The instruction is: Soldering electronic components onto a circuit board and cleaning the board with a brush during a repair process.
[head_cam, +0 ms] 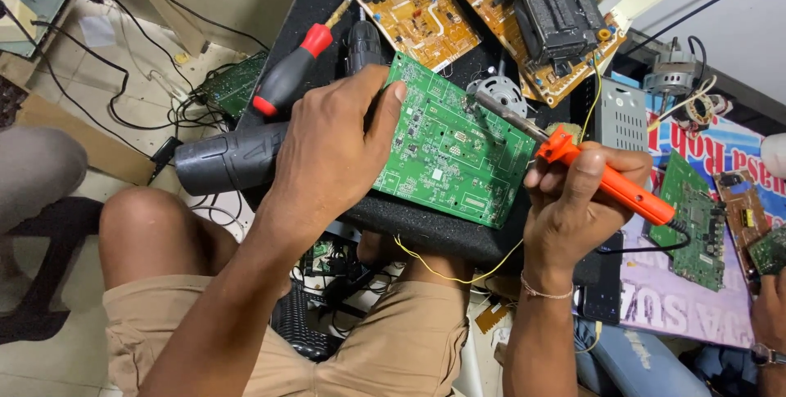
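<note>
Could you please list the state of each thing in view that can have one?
Left hand: flat on the green circuit board, pressing its left edge.
Right hand: closed around the orange soldering iron.
Soldering iron: tip down on the board's top right edge.
Green circuit board: lying flat, tilted, on a black pad.
Red-handled screwdriver: lying unused.

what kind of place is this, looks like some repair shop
Most likely a small electronics repair workshop. The right hand holds an orange soldering iron over a green circuit board steadied by the left hand, with bare orange boards and a red-handled screwdriver lying around.
</note>
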